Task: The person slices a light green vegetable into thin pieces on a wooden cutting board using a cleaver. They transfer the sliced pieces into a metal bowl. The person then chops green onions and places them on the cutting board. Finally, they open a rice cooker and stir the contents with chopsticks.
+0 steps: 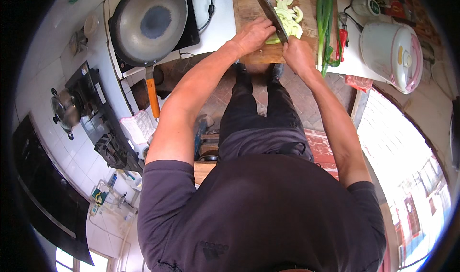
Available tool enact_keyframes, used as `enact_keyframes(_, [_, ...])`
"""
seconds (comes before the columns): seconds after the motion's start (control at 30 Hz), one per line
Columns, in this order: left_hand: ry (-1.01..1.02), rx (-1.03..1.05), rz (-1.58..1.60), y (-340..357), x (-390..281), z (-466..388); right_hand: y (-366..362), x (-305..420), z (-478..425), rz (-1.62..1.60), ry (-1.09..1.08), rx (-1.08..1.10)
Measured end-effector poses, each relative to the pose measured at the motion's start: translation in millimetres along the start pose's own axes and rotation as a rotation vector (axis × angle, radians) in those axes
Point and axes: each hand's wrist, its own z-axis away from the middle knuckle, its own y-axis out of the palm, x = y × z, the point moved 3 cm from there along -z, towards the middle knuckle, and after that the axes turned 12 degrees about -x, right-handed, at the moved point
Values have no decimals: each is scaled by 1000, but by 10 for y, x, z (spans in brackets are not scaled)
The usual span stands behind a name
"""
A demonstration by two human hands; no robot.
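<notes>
My right hand (299,54) grips the handle of a cleaver (270,14), whose dark blade slants across a wooden cutting board (248,6). On the blade's left side, the curled fingers of my left hand (254,34) press on a pale green vegetable piece (273,41), mostly hidden under the fingers and blade. Curved slices of the same vegetable (290,20) lie heaped against the blade's right side. Long green scallions (324,24) rest along the board's right edge, just beyond my right hand.
Left of the board, a wok (154,24) with an orange handle (153,97) sits on a black cooktop (194,34). To the right are red peppers (342,43), a white rice cooker (384,52) and a lidded jar (366,7). A steel pot (66,108) stands farther left.
</notes>
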Motion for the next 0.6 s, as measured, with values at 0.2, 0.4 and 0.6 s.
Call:
enact_keyframes(0.2, [29, -36, 34, 11, 22, -7, 297, -101, -117, -36, 1, -43])
enact_keyframes(0.4, [31, -37, 19, -15, 21, 7, -41, -19, -8, -11, -15, -34])
enact_keyframes(0.6, [-64, 59, -2, -21, -6, 14, -53, 36, 17, 16, -5, 9])
